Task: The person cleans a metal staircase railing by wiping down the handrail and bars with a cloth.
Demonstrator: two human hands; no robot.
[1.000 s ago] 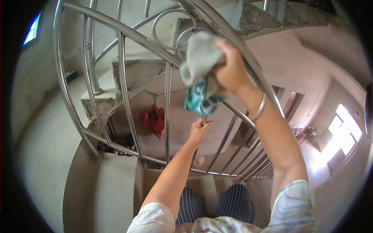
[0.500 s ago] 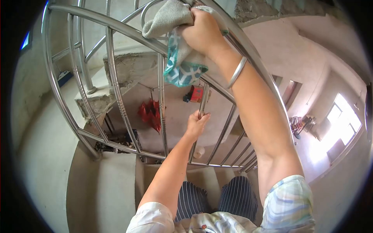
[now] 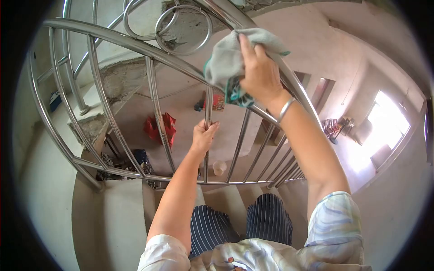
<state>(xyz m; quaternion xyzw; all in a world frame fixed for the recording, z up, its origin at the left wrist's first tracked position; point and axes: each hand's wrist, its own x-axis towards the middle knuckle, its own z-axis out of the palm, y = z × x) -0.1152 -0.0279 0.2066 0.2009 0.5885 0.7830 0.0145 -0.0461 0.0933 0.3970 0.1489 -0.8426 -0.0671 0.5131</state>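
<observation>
My left hand is wrapped round an upright baluster of the shiny metal stair railing. Higher and to the right, my right hand presses a cloth, pale grey with a teal patterned side and edge, against the thick top handrail. The cloth hangs bunched under my fingers and hides part of the rail below. Two metal rings sit between the upper rails, left of the cloth.
Concrete steps lie below me, beside the railing. Through the bars, a lower floor shows a red umbrella, a red box and a white bucket. Stacked chairs stand near a bright window.
My right hand and the cloth have moved down along the handrail, uncovering the rings. My left hand keeps its hold on the baluster. The view has shifted somewhat.
</observation>
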